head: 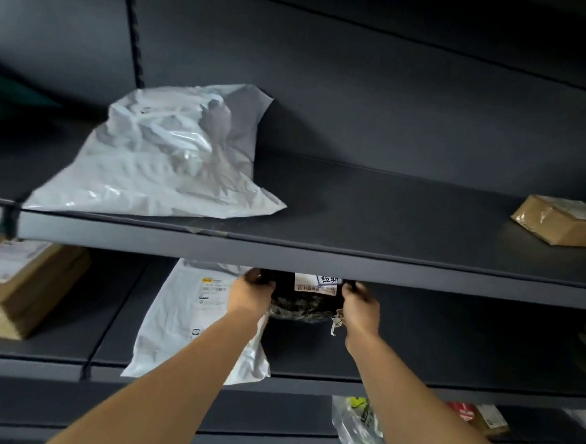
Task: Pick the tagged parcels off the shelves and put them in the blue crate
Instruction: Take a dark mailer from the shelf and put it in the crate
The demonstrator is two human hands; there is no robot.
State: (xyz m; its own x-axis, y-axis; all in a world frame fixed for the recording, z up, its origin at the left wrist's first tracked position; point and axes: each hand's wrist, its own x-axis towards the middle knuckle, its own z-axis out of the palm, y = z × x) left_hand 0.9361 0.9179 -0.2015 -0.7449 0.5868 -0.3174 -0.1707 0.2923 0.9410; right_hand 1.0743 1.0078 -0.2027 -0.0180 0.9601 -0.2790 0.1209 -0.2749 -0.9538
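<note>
A dark, mottled parcel (301, 308) with a white label (316, 283) is on the middle shelf, its top hidden behind the upper shelf's front edge. My left hand (251, 293) grips its left side and my right hand (360, 303) grips its right side. A paper tag (334, 324) hangs by my right wrist. Under my left forearm lies a white mailer bag (189, 322) with a printed label. The blue crate is out of view.
On the upper shelf (317, 254) sit a crumpled white bag (165, 159) and a small brown box (562, 221). Stacked brown cartons (16, 284) stand at the middle shelf's left. Below are a clear bag (361, 428) and a red-and-brown box (482, 418).
</note>
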